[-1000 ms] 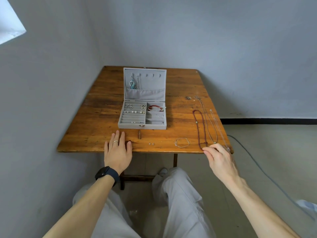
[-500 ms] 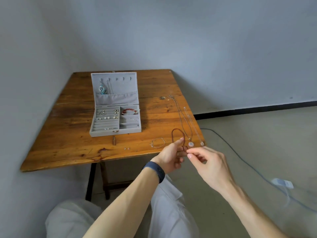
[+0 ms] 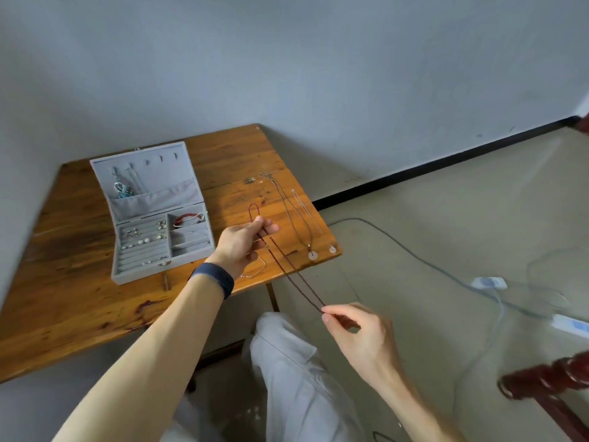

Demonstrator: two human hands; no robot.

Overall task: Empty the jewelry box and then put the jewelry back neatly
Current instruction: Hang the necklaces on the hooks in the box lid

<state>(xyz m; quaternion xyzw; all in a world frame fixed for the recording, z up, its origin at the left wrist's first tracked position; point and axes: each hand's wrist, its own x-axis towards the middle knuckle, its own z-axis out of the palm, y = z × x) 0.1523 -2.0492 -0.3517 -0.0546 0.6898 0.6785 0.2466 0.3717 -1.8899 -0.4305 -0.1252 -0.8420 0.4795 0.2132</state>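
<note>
Putting back, I judge; my left hand and right hand each pinch the red necklace stretched between them; next it needs carrying to the open jewelry box at nine o'clock of my left hand.

Wooden table: open jewelry box, two pendant necklaces, perhaps bangle.

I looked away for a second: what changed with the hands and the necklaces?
The left hand rose from the table; it and the right hand now hold the dark red necklace, lifted and stretched between them. The pendant necklaces and open jewelry box stayed put.
</note>
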